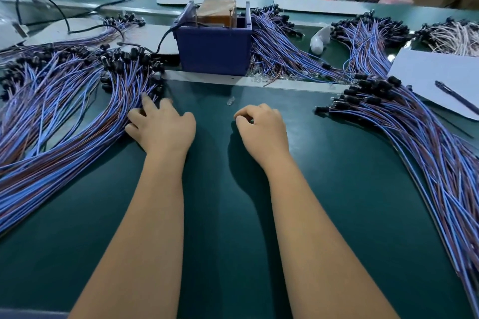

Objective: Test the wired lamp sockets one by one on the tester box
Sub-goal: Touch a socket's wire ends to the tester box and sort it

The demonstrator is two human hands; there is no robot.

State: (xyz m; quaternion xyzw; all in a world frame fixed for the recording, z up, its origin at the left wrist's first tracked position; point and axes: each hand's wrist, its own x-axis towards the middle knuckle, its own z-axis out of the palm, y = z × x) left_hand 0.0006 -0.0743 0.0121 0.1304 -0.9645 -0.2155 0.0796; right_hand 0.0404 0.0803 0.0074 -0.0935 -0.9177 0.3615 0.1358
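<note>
Both hands lie on the green table (233, 215). Left hand (162, 124) rests at the edge of the left wire pile (51, 116), its fingers spread and touching the blue and brown wires; whether it has pinched one I cannot tell. Right hand (261, 127) sits on bare table, well apart from any wires, fingers loosely curled with the thumb and forefinger close together, holding nothing that shows.

Wired sockets lie in heaps all round: the big left pile with its black sockets (129, 59) at the far end, a long right pile (414, 142) sweeping toward the near right corner, and more bundles (285, 54) further back. Between the piles, straight ahead, stands the blue tester box (215, 52), with a brown block (220, 11) in its top and a black cable (163, 41) running off its left side.

White card (427, 72) lies at the right with a pen (456, 97) on it. One small clear bulb (230, 100) lies on the table between the hands and the box.
</note>
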